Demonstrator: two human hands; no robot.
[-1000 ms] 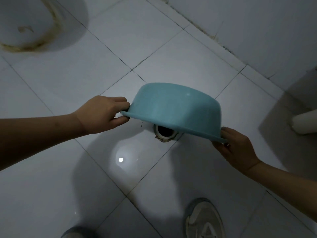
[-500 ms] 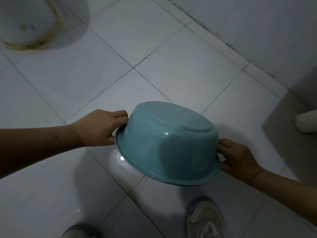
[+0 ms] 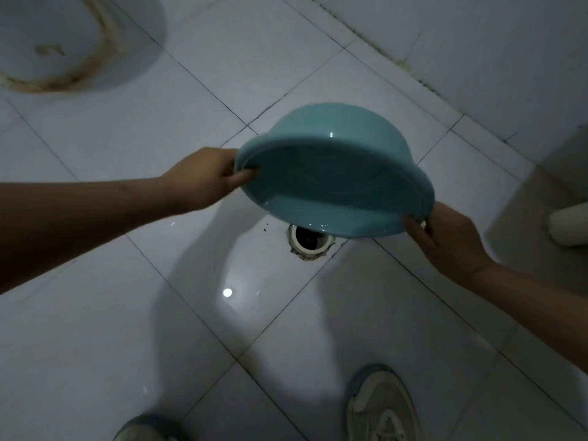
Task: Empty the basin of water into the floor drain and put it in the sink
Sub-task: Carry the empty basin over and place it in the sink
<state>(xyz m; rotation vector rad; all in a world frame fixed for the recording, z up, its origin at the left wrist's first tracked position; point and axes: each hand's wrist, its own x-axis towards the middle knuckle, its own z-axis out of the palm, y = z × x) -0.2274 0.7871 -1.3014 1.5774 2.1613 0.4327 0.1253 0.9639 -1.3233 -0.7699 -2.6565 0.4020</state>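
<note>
I hold a light blue plastic basin [image 3: 334, 173] in the air above the white tiled floor, tipped so that its open side faces me and its bottom points away. My left hand [image 3: 203, 178] grips the rim on the left, fingers curled inside. At the lower right my right hand [image 3: 445, 240] grips the rim. Just under the basin's low edge lies the round floor drain [image 3: 310, 241], partly covered by it. A thin wet sheen shows inside the low edge. No sink is in view.
A stained white fixture base [image 3: 54, 43] stands at the top left. A white pipe end [image 3: 569, 226] sticks out at the right, below the tiled wall [image 3: 477, 43]. My two shoes [image 3: 381, 409] are at the bottom edge. The floor around the drain looks wet.
The basin has turned from bottom-up over the drain to tilted with its inside facing me, and it has risen slightly. Both hands stayed on the rim.
</note>
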